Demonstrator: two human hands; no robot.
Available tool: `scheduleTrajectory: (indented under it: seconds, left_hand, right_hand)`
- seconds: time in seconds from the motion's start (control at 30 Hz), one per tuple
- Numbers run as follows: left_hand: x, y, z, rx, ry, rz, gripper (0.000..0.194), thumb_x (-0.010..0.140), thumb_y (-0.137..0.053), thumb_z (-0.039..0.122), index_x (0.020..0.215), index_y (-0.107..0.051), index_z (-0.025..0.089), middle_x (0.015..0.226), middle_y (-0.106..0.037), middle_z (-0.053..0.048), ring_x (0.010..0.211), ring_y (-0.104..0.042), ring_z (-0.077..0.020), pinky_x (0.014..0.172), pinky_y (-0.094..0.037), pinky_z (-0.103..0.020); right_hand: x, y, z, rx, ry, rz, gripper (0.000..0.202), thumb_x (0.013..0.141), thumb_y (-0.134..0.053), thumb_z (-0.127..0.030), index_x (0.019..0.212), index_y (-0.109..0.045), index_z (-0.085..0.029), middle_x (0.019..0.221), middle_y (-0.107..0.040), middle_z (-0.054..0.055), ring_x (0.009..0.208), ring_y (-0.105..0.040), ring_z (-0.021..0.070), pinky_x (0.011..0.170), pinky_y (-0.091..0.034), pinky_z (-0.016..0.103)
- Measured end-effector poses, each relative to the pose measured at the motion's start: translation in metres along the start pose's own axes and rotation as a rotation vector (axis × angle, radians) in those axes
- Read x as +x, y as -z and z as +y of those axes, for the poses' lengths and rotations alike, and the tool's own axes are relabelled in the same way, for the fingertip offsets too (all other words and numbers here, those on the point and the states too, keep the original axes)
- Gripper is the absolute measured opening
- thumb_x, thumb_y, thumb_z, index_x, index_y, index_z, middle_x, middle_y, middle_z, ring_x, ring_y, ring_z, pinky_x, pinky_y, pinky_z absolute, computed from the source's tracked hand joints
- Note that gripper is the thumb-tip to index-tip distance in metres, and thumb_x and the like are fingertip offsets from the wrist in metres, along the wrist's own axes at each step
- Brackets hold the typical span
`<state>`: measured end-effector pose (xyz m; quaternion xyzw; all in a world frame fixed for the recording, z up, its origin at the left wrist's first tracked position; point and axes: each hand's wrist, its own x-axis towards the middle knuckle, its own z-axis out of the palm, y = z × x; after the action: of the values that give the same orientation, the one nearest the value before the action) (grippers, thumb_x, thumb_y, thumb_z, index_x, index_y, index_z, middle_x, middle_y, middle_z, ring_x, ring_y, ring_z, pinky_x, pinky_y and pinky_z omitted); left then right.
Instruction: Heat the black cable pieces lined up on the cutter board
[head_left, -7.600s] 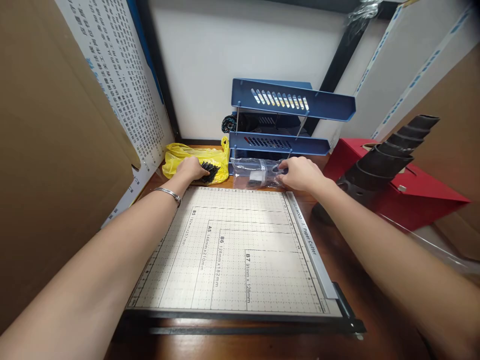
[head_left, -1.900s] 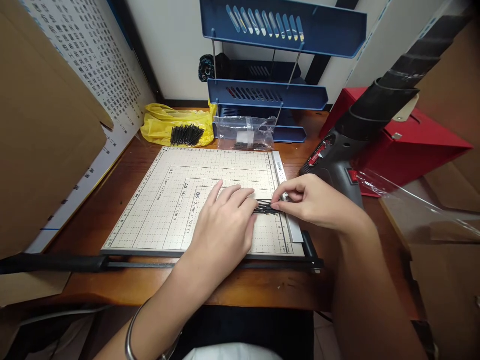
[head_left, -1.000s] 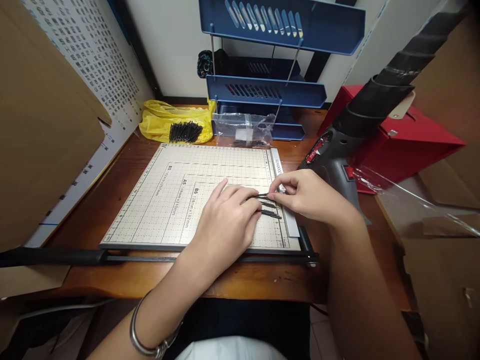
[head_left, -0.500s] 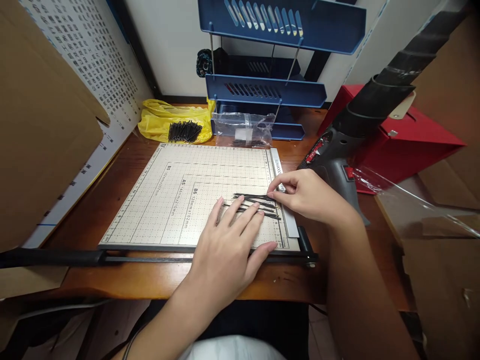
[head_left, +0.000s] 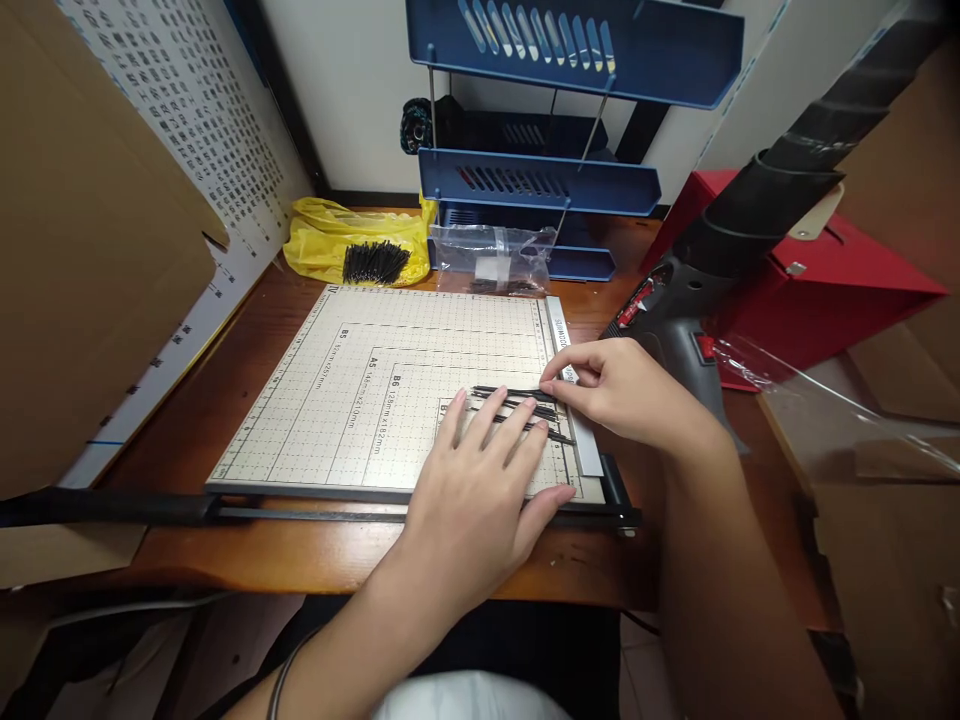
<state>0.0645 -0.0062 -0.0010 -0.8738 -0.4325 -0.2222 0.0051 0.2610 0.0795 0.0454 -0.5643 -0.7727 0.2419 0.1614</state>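
My left hand [head_left: 476,490] fanned over black strips [head_left: 523,391], near right edge of cutter board [head_left: 300,420]; my right hand [head_left: 626,395] pinches upper ends. Likely aligning: press lightly, square tips, avoid overlaps.

Grips, bare hands: two, left grip [head_left: 480,490] and right grip [head_left: 626,395]. Bracelet [head_left: 283,670]: one. Paper cutter [head_left: 450,340]: one, with one lever handle [head_left: 112,507] and three format labels [head_left: 397,372] in plain view. Black strands [head_left: 519,392]: several, exact count hidden by overlap and the grips. Bundle of short black pieces [head_left: 375,263]: one, its pieces too many to tell. Yellow bag [head_left: 319,238]: one. Clear packet [head_left: 491,268]: one. Blue rack [head_left: 615,190]: one, three front panels [head_left: 675,60] in view. Dark round item [head_left: 415,126]: one. Black handheld tool [head_left: 686,290]: one, with one red switch [head_left: 706,348]. Red box [head_left: 840,305]: one. Printed white panel [head_left: 180,100]: one. Worktop [head_left: 285,560]: one
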Motion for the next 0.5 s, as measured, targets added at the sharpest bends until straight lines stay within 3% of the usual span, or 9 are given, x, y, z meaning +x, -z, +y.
scheduleTrajectory:
  seconds: [0.2, 0.5]
  left_hand:
    - [0.006, -0.004, 0.010, -0.012, -0.034, 0.004, 0.054, 0.109, -0.040, 0.051, 0.140, -0.061, 0.012, 0.152, -0.057, -0.010, 0.144, -0.049, -0.0330, 0.124, -0.033, -0.058]
    - [0.018, 0.004, -0.019, 0.066, -0.060, -0.202, 0.086, 0.104, -0.034, 0.069, 0.158, -0.036, 0.001, 0.166, -0.035, -0.017, 0.156, -0.032, -0.0307, 0.129, -0.026, -0.051]
  right_hand:
    - [0.000, 0.000, 0.002, 0.002, -0.009, 0.019, 0.023, 0.088, -0.063, -0.035, 0.090, -0.079, -0.019, 0.057, -0.043, -0.002, 0.058, -0.038, 0.0088, 0.064, -0.028, 0.028]
    - [-0.003, 0.002, 0.004, -0.002, 0.010, -0.011, 0.024, 0.088, -0.060, -0.031, 0.095, -0.080, -0.019, 0.058, -0.043, -0.002, 0.057, -0.038, 0.0087, 0.063, -0.029, 0.028]
